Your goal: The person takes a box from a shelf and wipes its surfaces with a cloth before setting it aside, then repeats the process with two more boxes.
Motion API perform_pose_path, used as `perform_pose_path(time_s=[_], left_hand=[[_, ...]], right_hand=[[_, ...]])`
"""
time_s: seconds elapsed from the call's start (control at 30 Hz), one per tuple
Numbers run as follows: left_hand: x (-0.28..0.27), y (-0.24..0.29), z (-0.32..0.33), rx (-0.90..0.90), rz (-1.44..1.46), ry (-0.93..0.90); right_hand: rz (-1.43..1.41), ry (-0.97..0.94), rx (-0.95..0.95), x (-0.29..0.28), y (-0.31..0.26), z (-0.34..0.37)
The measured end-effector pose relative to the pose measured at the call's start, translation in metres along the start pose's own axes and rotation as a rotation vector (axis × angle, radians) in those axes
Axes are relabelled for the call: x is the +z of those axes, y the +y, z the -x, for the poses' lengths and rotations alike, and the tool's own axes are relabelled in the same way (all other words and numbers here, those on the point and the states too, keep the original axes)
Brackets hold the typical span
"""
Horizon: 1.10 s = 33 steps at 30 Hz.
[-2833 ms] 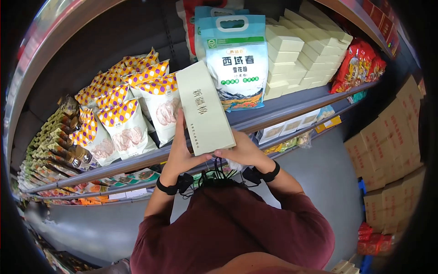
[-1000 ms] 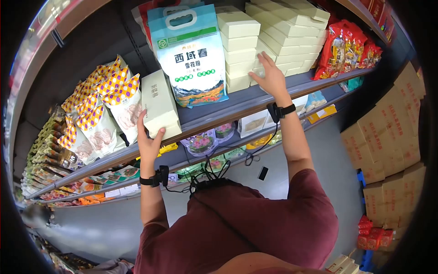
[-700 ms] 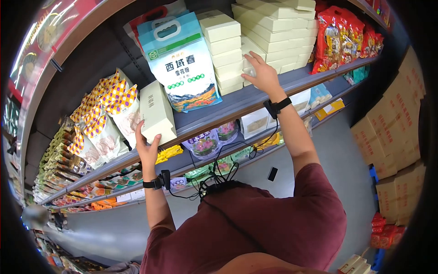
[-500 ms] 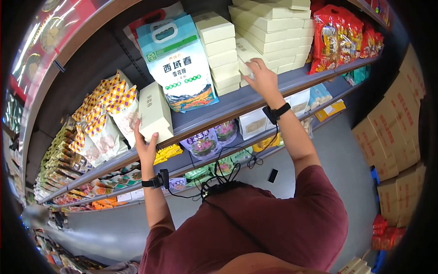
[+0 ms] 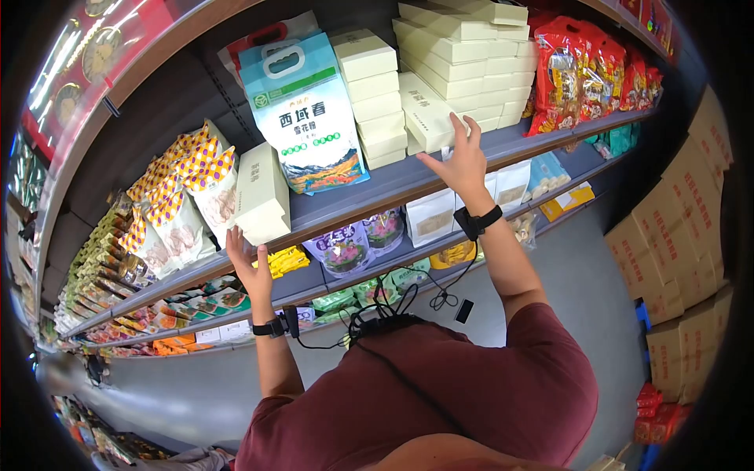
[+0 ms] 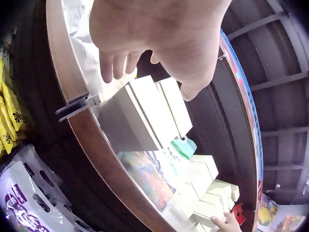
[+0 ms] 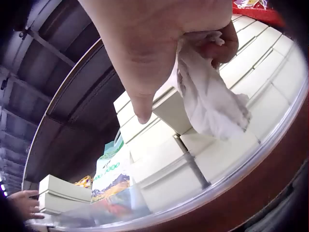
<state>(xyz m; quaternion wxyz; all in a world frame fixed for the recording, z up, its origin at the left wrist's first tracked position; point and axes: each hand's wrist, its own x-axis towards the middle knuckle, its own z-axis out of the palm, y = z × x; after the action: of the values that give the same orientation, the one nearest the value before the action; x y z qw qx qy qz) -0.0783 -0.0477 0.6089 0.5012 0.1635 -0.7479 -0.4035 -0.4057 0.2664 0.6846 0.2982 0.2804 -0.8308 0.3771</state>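
Note:
Fingers spread, my left hand (image 5: 250, 267) is just in front of the cream box (image 5: 263, 192) beside the blue flour bag (image 5: 310, 129). In the left wrist view, the hand (image 6: 159, 38) is raised near two stacked cream boxes (image 6: 154, 108). My right hand (image 5: 465, 166) has its thumb and index finger apart, near the front of a low cream box (image 5: 424, 114) between taller stacks. The right wrist view shows a crumpled white tissue (image 7: 207, 101) gripped in the curled fingers of that hand (image 7: 164, 43).
Patterned bags (image 5: 177, 204) stand left of the boxes, red bags (image 5: 558, 78) right of the tall stack (image 5: 463, 59). The shelf edge (image 5: 353, 208) runs across, with packets on the lower shelf (image 5: 314, 275). A black phone-like object (image 5: 464, 311) lies on the floor near cartons (image 5: 667, 243).
The cream box held earlier in both hands now rests left of the flour bag. My left hand has come off it. The low box sits further forward, and my right hand has drawn back from it.

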Motion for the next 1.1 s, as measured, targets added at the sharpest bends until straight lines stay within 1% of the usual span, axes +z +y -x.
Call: perform_pose_path(time_s=[0.03, 0.1, 0.17, 0.23, 0.27, 0.37, 0.43, 0.47, 0.53, 0.57, 0.63, 0.7, 0.77, 0.8, 0.83, 0.9, 0.97, 1.03, 1.07, 1.1], left_hand=[[0.0, 0.002, 0.004, -0.01, 0.02, 0.007], [-0.002, 0.006, 0.01, -0.016, 0.037, 0.019], [-0.007, 0.01, 0.017, -0.019, -0.034, 0.035], [-0.01, 0.012, 0.021, -0.017, -0.039, 0.045], [-0.012, 0.013, 0.024, -0.016, -0.039, 0.049], [-0.013, 0.02, 0.035, -0.043, -0.041, 0.06], [-0.016, 0.019, 0.043, -0.034, -0.067, 0.067], [-0.016, 0.017, 0.048, -0.051, -0.087, 0.055], [-0.015, 0.013, 0.057, -0.079, -0.082, 0.048], [-0.014, 0.011, 0.061, -0.079, -0.081, 0.049], [-0.01, 0.011, 0.066, -0.123, -0.107, -0.005], [-0.003, 0.009, 0.069, -0.12, -0.083, 0.001], [0.002, 0.004, 0.072, -0.153, -0.113, -0.09], [0.01, 0.017, 0.07, -0.145, -0.119, -0.075], [0.015, 0.017, 0.07, -0.145, -0.117, -0.077], [0.023, 0.018, 0.071, -0.052, -0.146, -0.14], [0.032, 0.023, 0.069, -0.044, -0.122, -0.151], [0.039, 0.025, 0.068, -0.035, -0.117, -0.237], [0.044, 0.024, 0.068, -0.037, -0.111, -0.234], [0.049, 0.025, 0.069, -0.058, -0.056, -0.302]], right_hand=[[0.024, -0.015, 0.084, 0.0, -0.003, -0.001], [0.043, -0.016, 0.104, 0.006, 0.0, -0.002], [0.059, -0.022, 0.115, 0.011, 0.001, -0.004], [0.029, -0.101, 0.169, 0.012, 0.001, -0.004], [0.028, -0.108, 0.166, 0.011, 0.001, -0.004], [0.034, -0.078, 0.157, 0.006, 0.003, 0.001], [-0.021, 0.046, 0.119, 0.0, 0.007, 0.014], [-0.022, 0.047, 0.116, -0.004, 0.01, 0.021], [-0.075, 0.135, 0.025, -0.013, 0.017, 0.036], [-0.075, 0.136, 0.023, -0.018, 0.02, 0.043], [-0.078, 0.188, -0.01, -0.026, 0.025, 0.055], [-0.085, 0.222, -0.022, -0.035, 0.026, 0.065], [-0.122, 0.223, 0.0, -0.045, 0.03, 0.077], [-0.132, 0.243, -0.024, -0.05, 0.034, 0.082], [-0.129, 0.243, -0.024, -0.055, 0.037, 0.089], [-0.151, 0.28, -0.036, -0.067, 0.045, 0.102], [-0.158, 0.292, -0.048, -0.075, 0.061, 0.115], [-0.339, 0.364, -0.015, -0.087, 0.063, 0.122], [-0.362, 0.362, 0.004, -0.094, 0.062, 0.124], [-0.358, 0.359, -0.001, -0.099, 0.06, 0.127]])
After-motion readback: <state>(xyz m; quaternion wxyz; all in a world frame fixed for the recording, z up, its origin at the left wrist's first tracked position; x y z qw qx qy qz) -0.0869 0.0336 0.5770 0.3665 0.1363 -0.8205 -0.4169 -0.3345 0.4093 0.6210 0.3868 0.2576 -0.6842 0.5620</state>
